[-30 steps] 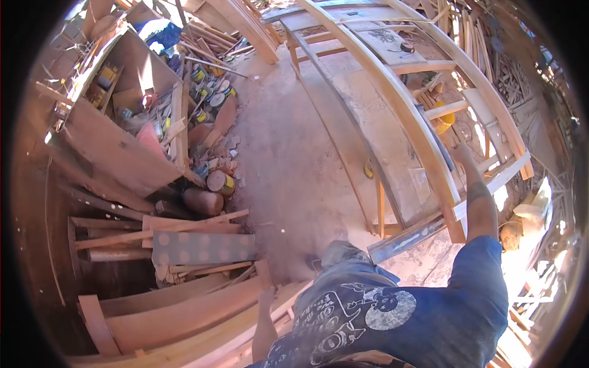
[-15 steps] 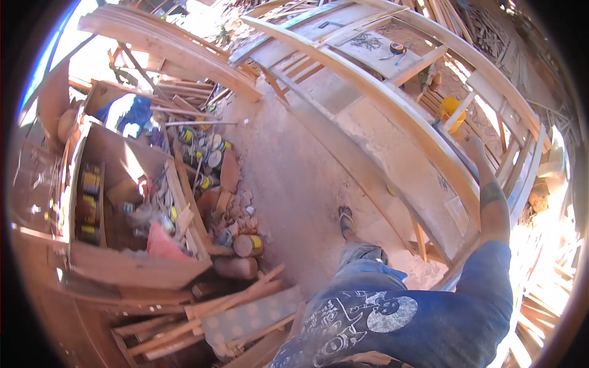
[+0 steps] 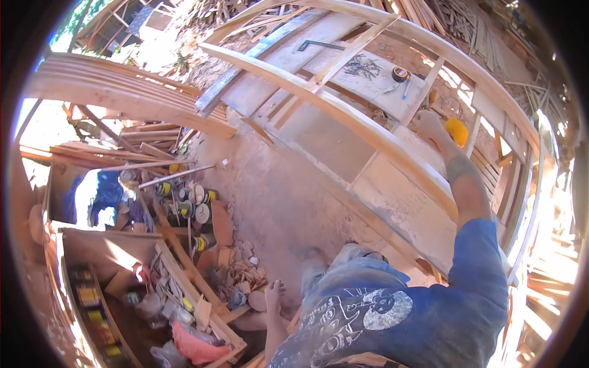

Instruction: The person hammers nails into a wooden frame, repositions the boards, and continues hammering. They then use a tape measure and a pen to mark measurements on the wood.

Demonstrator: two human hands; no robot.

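Observation:
My right hand [image 3: 431, 127] reaches over the curved wooden frame [image 3: 368, 132], its fingers curled at a crosspiece [image 3: 424, 92] beside a yellow container [image 3: 456, 132]. Near the bottom centre, my left hand [image 3: 275, 295] is raised with its fingers a little apart, holding nothing visible. Behind the right hand, a panel within the frame bears a tape measure [image 3: 400, 74], a blue pen [image 3: 407, 89] and a pile of nails [image 3: 362, 66]. A dark metal square [image 3: 319, 45] lies farther back.
Long stacked boards [image 3: 123, 92] extend across the upper left. At the left, an open wooden box [image 3: 110, 242] holds scraps and a red bag [image 3: 196, 345]. Paint cans [image 3: 202, 213] and wood chips [image 3: 245, 270] lie on the dusty floor [image 3: 264, 190].
The view has shifted forward along the frame. My right hand has moved from near the frame's right part to the crosspiece left of the yellow container. My left hand has come into view.

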